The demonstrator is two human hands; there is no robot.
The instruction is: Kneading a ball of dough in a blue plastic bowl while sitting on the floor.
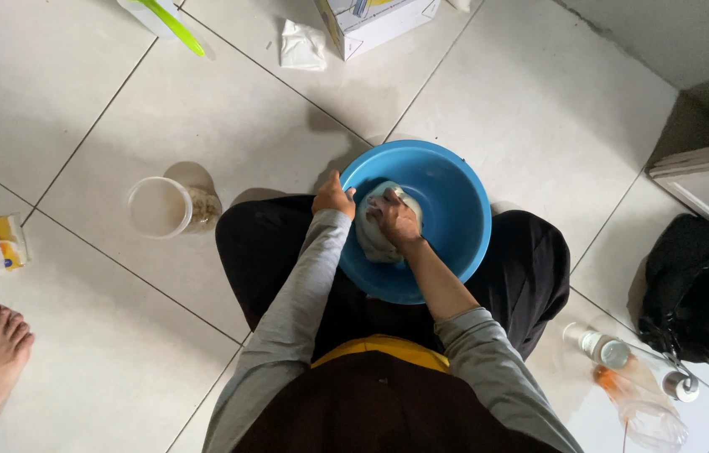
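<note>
The right hand (394,216) grips a pale cloth (375,235) inside a blue bowl (455,210). The left hand (332,198) clasps the bowl's rim beside it.

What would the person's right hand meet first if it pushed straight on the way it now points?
Probably the pale cloth under the right hand, then the blue basin wall; depth is unclear.

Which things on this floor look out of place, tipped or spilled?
Two stand out: a clear bottle lies on its side near the black bag, and a crumpled white cloth lies by the cardboard box. No spill shows.
</note>
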